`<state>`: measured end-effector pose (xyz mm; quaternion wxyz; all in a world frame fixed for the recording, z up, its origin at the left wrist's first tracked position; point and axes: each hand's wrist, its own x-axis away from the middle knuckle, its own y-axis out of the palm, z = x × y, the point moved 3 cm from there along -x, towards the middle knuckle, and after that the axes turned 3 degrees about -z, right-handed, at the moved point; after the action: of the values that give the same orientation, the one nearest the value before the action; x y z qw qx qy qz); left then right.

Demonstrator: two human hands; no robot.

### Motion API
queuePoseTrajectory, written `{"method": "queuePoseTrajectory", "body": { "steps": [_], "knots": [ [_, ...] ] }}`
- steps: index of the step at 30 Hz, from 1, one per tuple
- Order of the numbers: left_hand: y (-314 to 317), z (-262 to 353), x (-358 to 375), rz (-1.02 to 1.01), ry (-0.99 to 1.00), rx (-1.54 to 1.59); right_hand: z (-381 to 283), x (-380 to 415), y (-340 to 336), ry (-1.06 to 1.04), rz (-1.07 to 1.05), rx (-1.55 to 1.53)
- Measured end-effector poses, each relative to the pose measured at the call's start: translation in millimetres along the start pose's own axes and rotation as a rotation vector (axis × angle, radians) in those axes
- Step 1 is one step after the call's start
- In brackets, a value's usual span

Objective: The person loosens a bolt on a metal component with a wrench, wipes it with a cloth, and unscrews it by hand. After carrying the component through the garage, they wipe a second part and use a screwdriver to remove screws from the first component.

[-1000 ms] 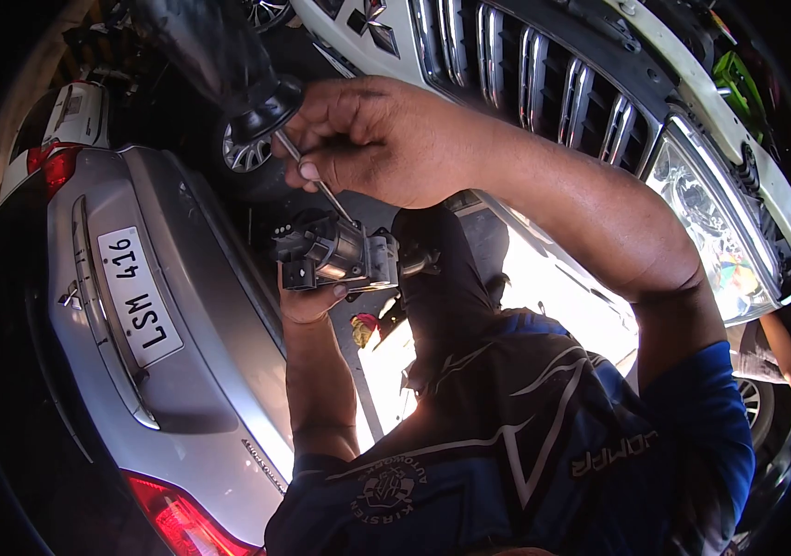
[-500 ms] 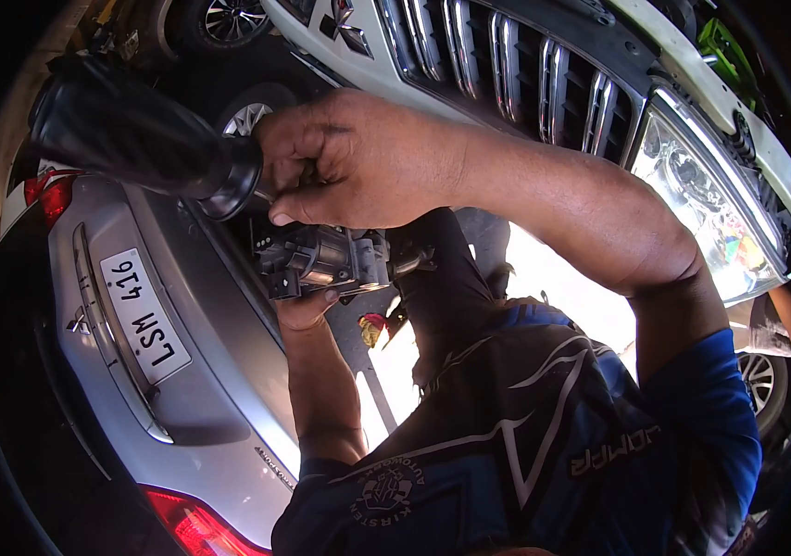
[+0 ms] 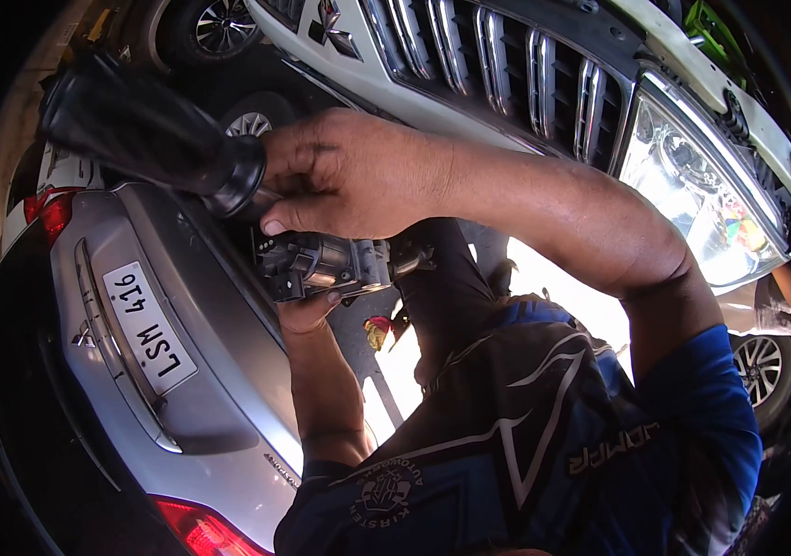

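Two hands work at centre. The right hand [image 3: 358,176] grips one black-handled screwdriver [image 3: 150,139] pointing to ten o'clock; the left hand [image 3: 307,310] cradles one metal car part [image 3: 326,264] beneath. Two cars flank them.

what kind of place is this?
Most likely a car repair yard or workshop: a silver car and a white Mitsubishi parked close together, and the person's hands work a screwdriver on a small metal car part.

A black-handled screwdriver [image 3: 150,139] lies tilted above a grey-black metal car part [image 3: 326,264], held level
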<state>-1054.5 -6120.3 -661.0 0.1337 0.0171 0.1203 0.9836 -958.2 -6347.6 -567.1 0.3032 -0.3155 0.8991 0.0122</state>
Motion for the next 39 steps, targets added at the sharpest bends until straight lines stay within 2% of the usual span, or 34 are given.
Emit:
{"method": "queuePoseTrajectory", "body": {
  "steps": [1,3,4,6,10,13,15,16,19,22,25,28,31,34,37,39],
  "knots": [
    [-0.9,0.2,0.7,0.009,0.013,-0.035,-4.9,-0.2,-2.3,-0.069,0.010,0.219],
    [-5.1,1.3,2.0,0.027,0.040,-0.104,-1.5,0.6,-3.6,0.029,0.000,-0.037],
    [-7.9,1.4,0.7,-0.031,0.072,-0.087,-0.1,1.0,-3.8,0.078,-0.004,-0.165],
    [-13.3,1.4,-3.3,-0.148,0.137,-0.051,-2.0,1.5,-5.1,0.114,-0.002,-0.138],
    [-12.8,4.1,2.0,-0.087,0.109,-0.048,-19.4,-2.6,-8.5,0.286,0.022,-0.065],
    [-9.9,7.6,2.4,-0.096,0.128,-0.075,-13.4,-6.2,-5.4,0.074,-0.023,0.372],
    [-15.4,5.2,4.4,-0.105,0.191,-0.140,-8.4,-1.4,-6.5,0.001,0.051,0.090],
    [-17.5,2.9,4.9,-0.101,0.157,-0.113,-7.3,1.1,-8.0,-0.035,0.087,-0.050],
    [-18.4,-1.3,3.2,-0.092,0.077,-0.040,-6.4,5.4,-7.4,0.140,0.063,-0.220],
    [-15.6,-3.2,0.9,-0.078,0.058,-0.016,-21.8,3.5,-16.7,0.298,0.057,0.062],
    [-10.9,-3.4,0.7,-0.076,0.084,-0.046,-14.7,3.6,-11.6,0.022,0.117,0.273],
    [-5.4,-0.8,-4.5,-0.105,0.094,-0.041,-3.9,9.5,-14.6,0.114,0.075,-0.124],
    [-6.5,0.0,-7.2,-0.081,0.064,-0.030,-8.3,9.2,-13.0,0.182,0.152,-0.158],
    [-8.6,-0.2,-5.5,-0.064,0.060,-0.028,-17.8,3.2,-15.3,0.337,0.150,0.028],
    [-2.8,1.9,-3.8,-0.063,0.092,-0.009,-15.7,4.3,-13.7,0.045,0.234,0.130],
    [1.1,5.9,-7.6,-0.080,0.085,-0.007,-6.6,4.2,-14.9,0.082,0.180,-0.022]
  ]
}}
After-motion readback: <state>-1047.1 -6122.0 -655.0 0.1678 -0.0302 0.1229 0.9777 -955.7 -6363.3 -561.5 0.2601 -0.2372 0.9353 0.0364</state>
